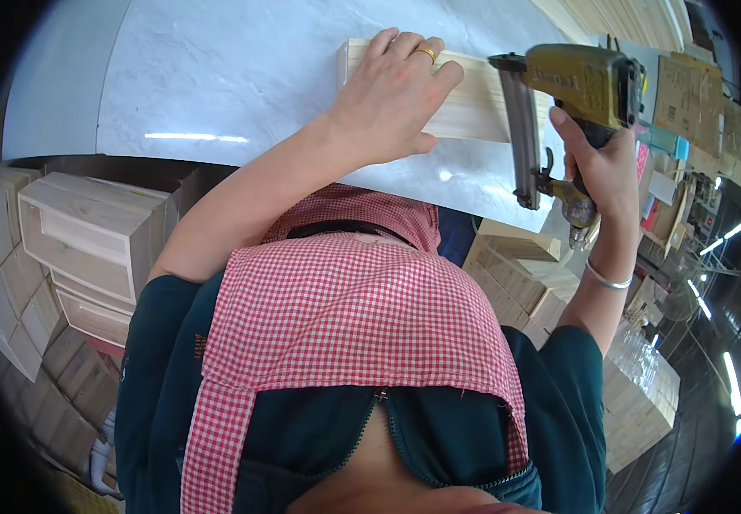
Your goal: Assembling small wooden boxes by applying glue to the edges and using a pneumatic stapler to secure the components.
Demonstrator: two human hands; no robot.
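Observation:
A pale wooden box or frame (473, 98) lies on the glossy marbled worktop (225, 68). Across its left part rests my left hand (404, 90), fingers bent over the far edge and thumb toward the near side. My right hand (600, 163) is wrapped round the handle of a yellow and black pneumatic nail gun (576, 75). The gun's long dark magazine (520, 128) stands in front of the right end of the wooden piece; whether its nose touches the wood I cannot tell.
Stacked wooden boxes (88, 231) stand below the worktop at the left, and more wooden pieces (516, 248) at the right. Long pale boards (627, 21) lie at the far right, near a brown cardboard box (687, 103). A plastic-wrapped stack (640, 385) sits at lower right.

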